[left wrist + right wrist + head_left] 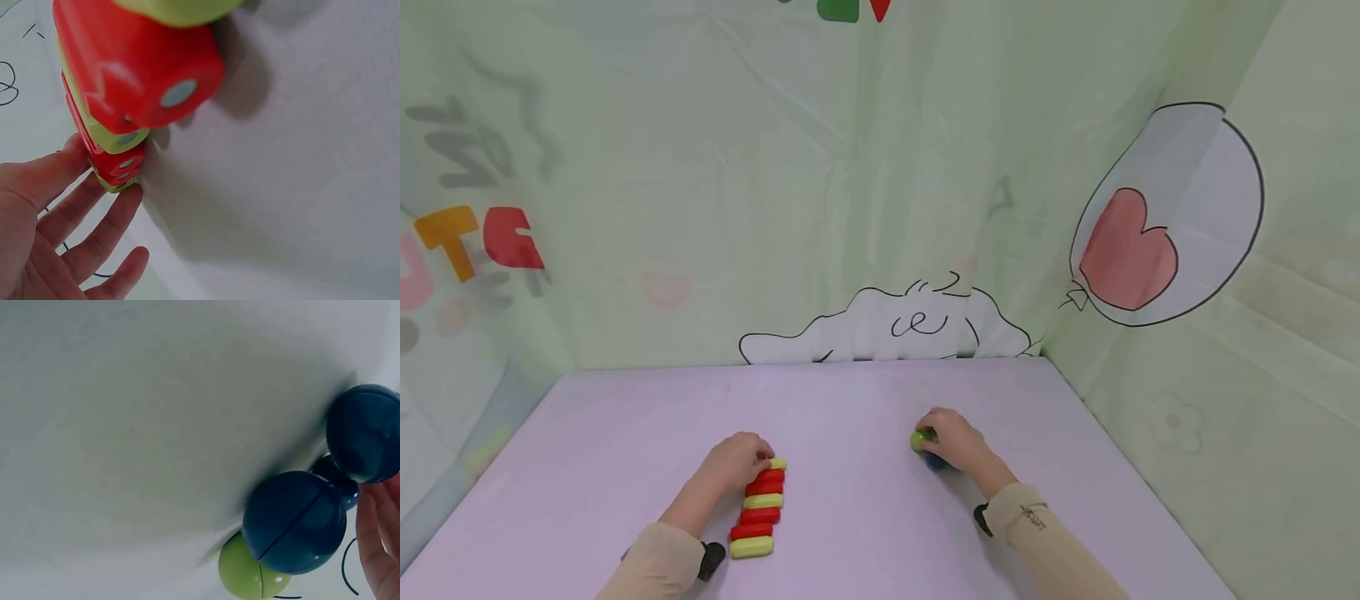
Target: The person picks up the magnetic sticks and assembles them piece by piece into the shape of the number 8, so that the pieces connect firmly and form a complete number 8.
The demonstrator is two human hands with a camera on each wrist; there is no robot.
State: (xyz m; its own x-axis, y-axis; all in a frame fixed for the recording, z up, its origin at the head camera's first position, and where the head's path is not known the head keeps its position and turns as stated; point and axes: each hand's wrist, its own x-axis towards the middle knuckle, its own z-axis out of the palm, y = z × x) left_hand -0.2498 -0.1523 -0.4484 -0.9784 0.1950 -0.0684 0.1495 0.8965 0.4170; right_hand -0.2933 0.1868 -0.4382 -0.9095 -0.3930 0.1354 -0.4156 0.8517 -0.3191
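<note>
Red and yellow rods lie side by side in a row on the table, silver discs set in their ends. My left hand point(733, 462) is at the far end of the row, its thumb and fingers pinching the far yellow rod point(778, 463). In the left wrist view, a red rod point(144, 69) looms closest. Over to the right, my right hand point(953, 439) grips a cluster of balls from above. The right wrist view shows its fingers against a dark blue ball point(365, 431), touching another blue ball point(294, 522) and a green ball point(250, 569).
The lilac-covered table point(842, 483) runs back to a pale green curtain point(647, 208) printed with drawings. Another yellow rod point(751, 547) ends the row nearest me. A dark strap piece point(711, 560) sits at the left wrist.
</note>
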